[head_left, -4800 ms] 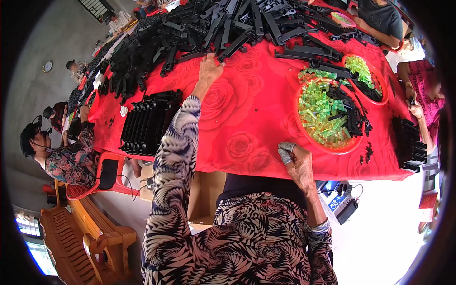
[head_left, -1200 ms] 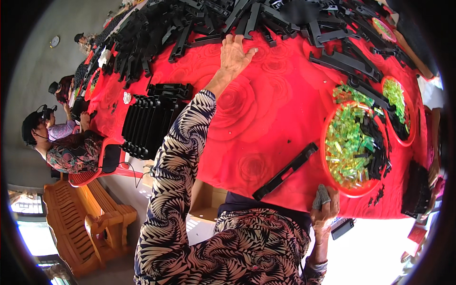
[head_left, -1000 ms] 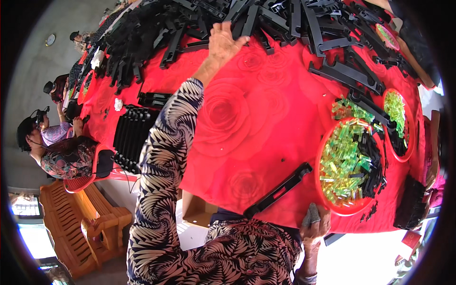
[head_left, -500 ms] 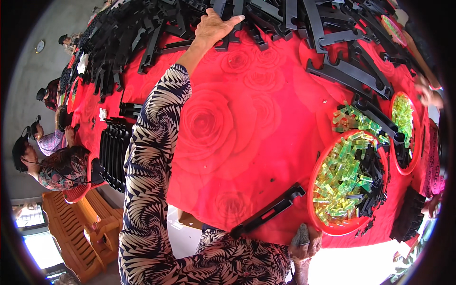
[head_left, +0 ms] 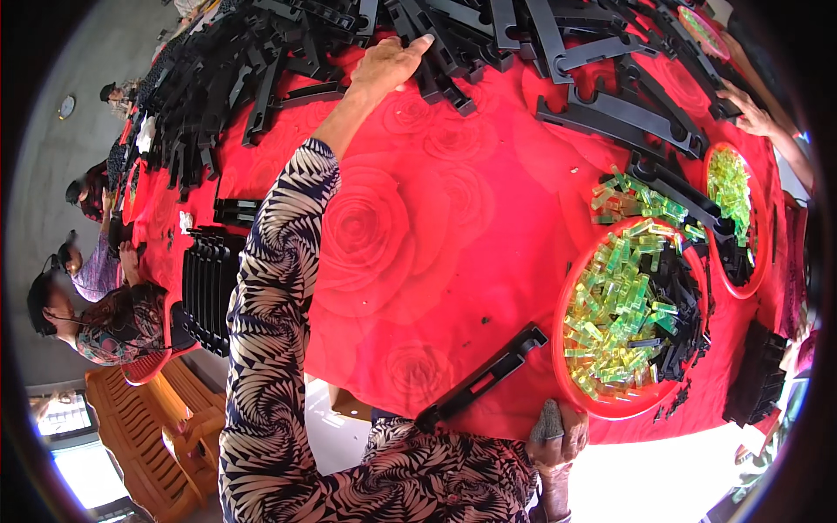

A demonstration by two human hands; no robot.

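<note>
My left hand [head_left: 389, 66] stretches to the near side of a big heap of black plastic strips [head_left: 292, 39]. Its fingers close round a black strip [head_left: 436, 65] with notched ends, thumb along the top; the fingertips are hidden. At the table's near edge, my right hand [head_left: 558, 434] has its fingers curled together, one wearing a grey finger sleeve; what they hold, if anything, is hidden. Left of it, a single black strip with a long slot [head_left: 482, 376] lies slantwise, its lower end at my patterned clothing. A red basin [head_left: 571, 397] of yellow-green clear pieces and small black parts stands beyond my right hand.
Red rose-printed cloth [head_left: 418, 261] covers the table. Loose green pieces [head_left: 641, 199] lie by the basin; another red basin [head_left: 757, 279] stands farther right. A row of black strips [head_left: 207, 292] stands left of my forearm. Co-workers sit at left; a co-worker's hand [head_left: 748, 112] reaches in at right.
My left hand has closed at the heap, and strips beside it have shifted toward me. The whole view has moved slightly. At right, a co-worker's hand has reached farther over the strips.
</note>
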